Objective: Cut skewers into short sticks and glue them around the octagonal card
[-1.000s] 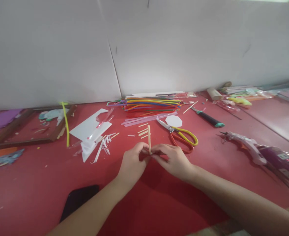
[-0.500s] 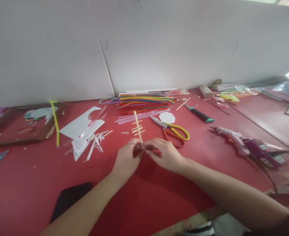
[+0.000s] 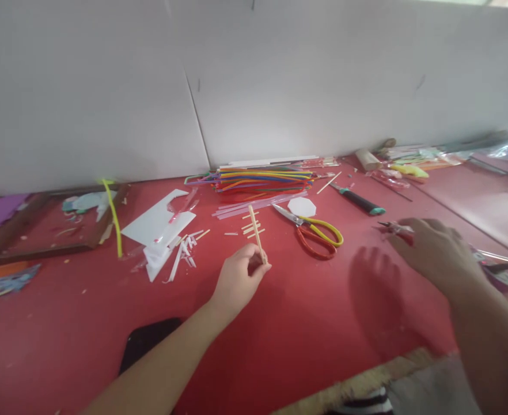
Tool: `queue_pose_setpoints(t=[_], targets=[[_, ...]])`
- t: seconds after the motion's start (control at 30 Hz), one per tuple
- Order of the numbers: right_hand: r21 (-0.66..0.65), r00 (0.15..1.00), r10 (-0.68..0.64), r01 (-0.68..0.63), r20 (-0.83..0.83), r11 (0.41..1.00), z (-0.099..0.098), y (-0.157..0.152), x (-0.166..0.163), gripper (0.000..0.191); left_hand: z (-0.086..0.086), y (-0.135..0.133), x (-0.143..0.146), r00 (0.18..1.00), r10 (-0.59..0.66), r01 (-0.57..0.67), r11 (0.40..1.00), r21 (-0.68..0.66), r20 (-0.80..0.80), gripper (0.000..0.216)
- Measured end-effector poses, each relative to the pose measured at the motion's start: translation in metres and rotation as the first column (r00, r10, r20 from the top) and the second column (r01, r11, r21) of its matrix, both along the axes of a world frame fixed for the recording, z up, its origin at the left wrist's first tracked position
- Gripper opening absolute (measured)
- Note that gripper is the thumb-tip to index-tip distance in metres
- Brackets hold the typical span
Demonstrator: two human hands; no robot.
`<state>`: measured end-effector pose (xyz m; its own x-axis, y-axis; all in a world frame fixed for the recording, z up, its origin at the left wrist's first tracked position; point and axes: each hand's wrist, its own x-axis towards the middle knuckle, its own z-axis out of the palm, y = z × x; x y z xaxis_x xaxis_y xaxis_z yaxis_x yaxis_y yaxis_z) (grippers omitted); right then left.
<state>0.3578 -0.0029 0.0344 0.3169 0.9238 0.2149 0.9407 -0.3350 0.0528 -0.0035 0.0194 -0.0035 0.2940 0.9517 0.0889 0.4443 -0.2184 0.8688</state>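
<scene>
My left hand (image 3: pixel 242 279) pinches a thin wooden stick (image 3: pixel 256 230) near its lower end, and the stick leans upright above the table. Several short stick pieces (image 3: pixel 254 231) lie just behind it. Off to the right, my right hand (image 3: pixel 433 253) hovers palm down over the glue gun (image 3: pixel 403 230), its fingers stretched out and their shadow spread on the table. Most of the glue gun is hidden by that hand and forearm. Between the hands lie scissors (image 3: pixel 318 233) with red and yellow handles, blades partly apart.
Behind are a bundle of coloured pipe cleaners (image 3: pixel 265 180), a white octagon (image 3: pixel 302 206) and a dark-handled cutter (image 3: pixel 360 200). Left lie white paper scraps (image 3: pixel 156 219), a yellow strip (image 3: pixel 114 222) and a brown frame (image 3: pixel 42 252). A black phone-like slab (image 3: pixel 148 343) sits beside my left forearm.
My right hand has left the stick and swung right to above the glue gun. My left hand keeps the stick. The view has shifted slightly.
</scene>
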Motion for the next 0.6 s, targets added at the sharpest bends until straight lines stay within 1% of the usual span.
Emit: queue_pose_setpoints(t=[0.03,0.07,0.1,0.13,0.2,0.27,0.37,0.5,0.6], targets=[[-0.032,0.990,-0.131,0.133,0.053,0.991,-0.006,-0.007,0.017,0.043,0.000,0.000,0.000,1.000,0.001,-0.001,1.000,-0.005,0.007,0.007],[-0.084,0.967,-0.244,0.250,0.071,0.965,-0.013,-0.014,0.031,0.049,0.001,0.000,0.000,1.000,0.002,-0.002,1.000,-0.009,0.013,0.008],[-0.141,0.949,-0.309,0.315,0.061,0.938,-0.019,-0.018,0.043,0.053,0.001,0.000,0.000,1.000,0.005,-0.005,1.000,-0.013,0.018,0.009],[-0.175,0.936,-0.350,0.352,0.043,0.920,-0.025,-0.022,0.052,0.052,0.001,0.001,0.000,1.000,0.008,-0.008,1.000,-0.016,0.023,0.010],[-0.160,0.943,-0.331,0.324,-0.022,0.933,-0.037,-0.026,0.063,0.043,0.001,0.002,0.000,0.999,0.018,-0.017,1.000,-0.021,0.030,0.010],[-0.056,0.959,-0.278,0.275,-0.059,0.960,-0.046,-0.026,0.065,0.037,0.000,0.002,0.000,0.999,0.026,-0.025,0.999,-0.025,0.034,0.009],[0.075,0.979,-0.166,0.175,-0.118,0.982,-0.055,-0.024,0.054,0.028,-0.001,0.002,0.000,0.999,0.033,-0.032,0.999,-0.028,0.033,0.009],[0.102,0.984,0.003,0.015,-0.180,0.995,-0.052,-0.014,0.028,0.012,-0.001,0.001,0.001,0.999,0.041,-0.040,0.999,-0.030,0.026,0.010],[0.141,0.965,0.122,-0.091,-0.232,0.986,-0.047,-0.001,0.012,0.010,-0.002,0.001,0.001,0.999,0.044,-0.044,0.999,-0.025,0.027,0.010]])
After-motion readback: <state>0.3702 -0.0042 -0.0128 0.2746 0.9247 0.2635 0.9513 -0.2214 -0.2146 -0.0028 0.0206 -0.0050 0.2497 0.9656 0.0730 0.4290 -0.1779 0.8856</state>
